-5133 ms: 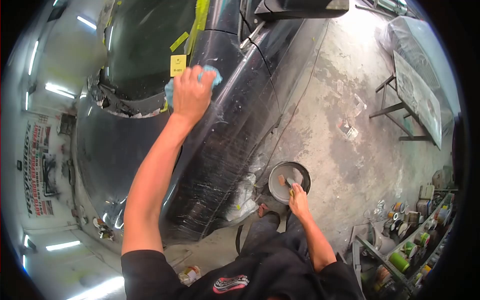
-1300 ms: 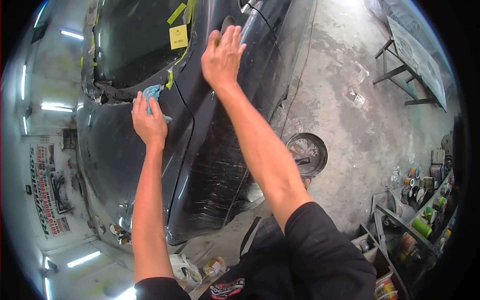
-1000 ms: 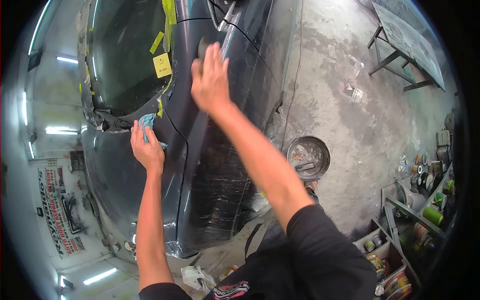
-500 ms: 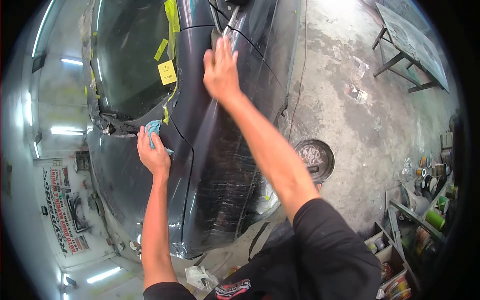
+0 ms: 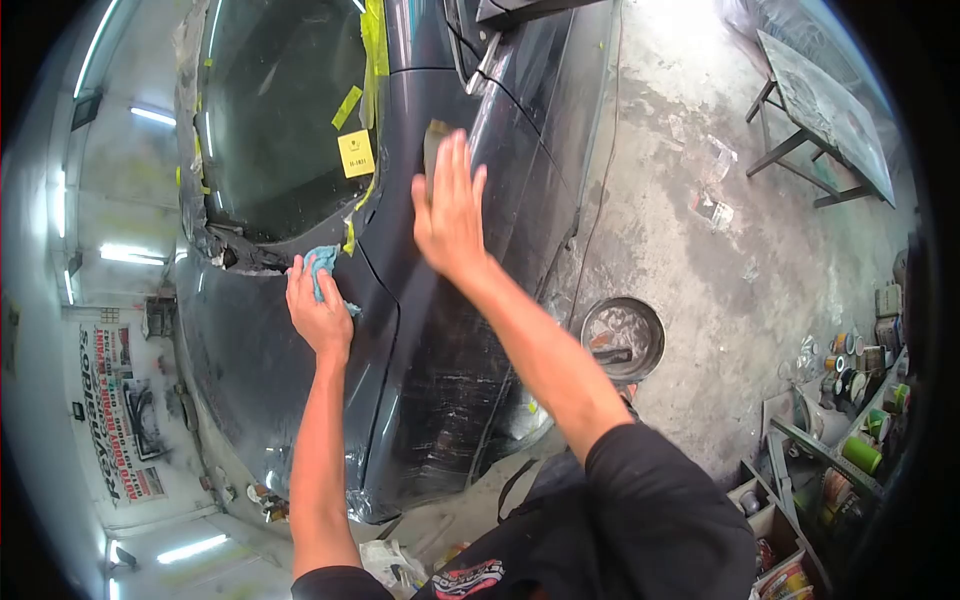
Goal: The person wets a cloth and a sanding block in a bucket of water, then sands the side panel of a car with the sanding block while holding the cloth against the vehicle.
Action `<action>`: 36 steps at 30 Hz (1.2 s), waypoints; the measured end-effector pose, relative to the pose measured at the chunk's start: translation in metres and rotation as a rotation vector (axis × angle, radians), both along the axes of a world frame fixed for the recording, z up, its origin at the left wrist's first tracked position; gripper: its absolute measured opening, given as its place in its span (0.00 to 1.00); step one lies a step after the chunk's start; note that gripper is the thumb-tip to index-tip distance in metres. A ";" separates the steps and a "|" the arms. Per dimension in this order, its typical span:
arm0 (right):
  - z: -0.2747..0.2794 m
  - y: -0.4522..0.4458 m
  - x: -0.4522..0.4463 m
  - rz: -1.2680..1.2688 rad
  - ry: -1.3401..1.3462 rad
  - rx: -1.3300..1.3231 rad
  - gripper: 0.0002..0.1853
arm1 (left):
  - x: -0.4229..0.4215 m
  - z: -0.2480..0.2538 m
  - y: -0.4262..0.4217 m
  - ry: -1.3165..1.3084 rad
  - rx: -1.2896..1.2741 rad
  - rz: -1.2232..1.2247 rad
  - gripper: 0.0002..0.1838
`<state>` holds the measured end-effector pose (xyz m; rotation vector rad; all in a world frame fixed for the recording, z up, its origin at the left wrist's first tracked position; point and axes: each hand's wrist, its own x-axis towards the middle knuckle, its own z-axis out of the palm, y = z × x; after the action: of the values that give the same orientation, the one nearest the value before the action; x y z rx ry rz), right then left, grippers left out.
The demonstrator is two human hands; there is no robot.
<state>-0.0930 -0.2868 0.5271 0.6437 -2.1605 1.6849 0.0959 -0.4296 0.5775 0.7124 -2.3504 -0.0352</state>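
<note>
A dark grey car body (image 5: 420, 110) with a wet, scuffed surface lies in front of me. My right hand (image 5: 450, 220) lies flat on its rear side panel with the fingers stretched forward. Under those fingers is a thin brownish sheet (image 5: 435, 150) that looks like sandpaper; its far end sticks out past the fingertips. My left hand (image 5: 318, 310) rests on the rear panel below the window, its fingers curled round a light blue cloth (image 5: 322, 268). Part of the cloth is hidden by that hand.
Yellow-green masking tape (image 5: 374, 50) and a yellow label (image 5: 355, 154) are on the rear window (image 5: 275, 120). A black round basin (image 5: 642, 345) with liquid stands on the concrete floor at right. Beyond it are a low table (image 5: 825, 100) and shelves (image 5: 830, 455) with cans.
My right hand has slid back along the panel towards me with the brownish sheet under it. My left hand stays by the window corner with the cloth. The whole view has shifted slightly.
</note>
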 end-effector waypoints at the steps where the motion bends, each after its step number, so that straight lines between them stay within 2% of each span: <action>1: -0.003 0.007 0.014 0.058 -0.016 0.057 0.40 | -0.003 0.001 0.001 0.002 0.004 0.003 0.19; 5: 0.025 -0.010 -0.066 0.039 -0.007 -0.202 0.37 | 0.000 0.000 0.001 -0.006 0.011 0.006 0.19; 7: 0.024 -0.006 -0.083 0.046 0.033 -0.170 0.36 | 0.001 0.001 0.000 -0.004 0.013 0.004 0.18; 9: 0.008 0.008 -0.061 0.053 0.066 -0.067 0.36 | 0.000 0.002 0.001 -0.008 0.014 0.007 0.18; 11: -0.002 0.005 -0.053 0.035 0.028 -0.096 0.36 | -0.002 -0.001 -0.001 0.003 0.009 0.004 0.18; 14: 0.016 -0.002 -0.083 0.028 -0.058 -0.189 0.37 | 0.000 0.000 0.000 -0.009 0.004 0.005 0.18; 15: 0.017 -0.004 -0.093 0.032 -0.099 -0.144 0.38 | 0.000 0.001 0.002 -0.005 0.005 0.006 0.18; 19: 0.004 -0.005 -0.049 0.027 -0.015 -0.191 0.38 | -0.002 0.003 0.003 -0.002 0.022 0.008 0.18; 21: -0.002 0.000 -0.058 0.044 0.009 -0.127 0.37 | -0.002 0.003 0.003 0.003 0.033 0.005 0.18; 24: 0.012 -0.001 -0.095 0.060 -0.145 -0.123 0.38 | 0.001 0.002 0.001 -0.011 0.055 0.006 0.19; 27: 0.002 -0.013 -0.057 -0.056 -0.007 -0.078 0.38 | 0.000 0.003 0.002 -0.005 0.058 0.015 0.19; 29: -0.002 -0.002 -0.025 0.022 -0.004 -0.058 0.38 | 0.001 0.000 -0.001 -0.008 0.040 0.010 0.19; 33: 0.030 -0.010 -0.084 0.071 0.067 -0.179 0.37 | 0.001 0.001 -0.001 -0.016 0.028 -0.002 0.19; 34: 0.031 -0.015 -0.100 0.036 0.203 -0.179 0.36 | 0.001 0.001 0.000 -0.016 0.030 0.001 0.19; 36: 0.018 0.001 -0.092 0.092 0.214 -0.090 0.36 | 0.000 0.002 0.002 -0.009 0.031 0.007 0.19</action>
<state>-0.1847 -0.2861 0.5449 0.8677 -1.9226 1.6640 0.0962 -0.4280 0.5796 0.7371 -2.3608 -0.0654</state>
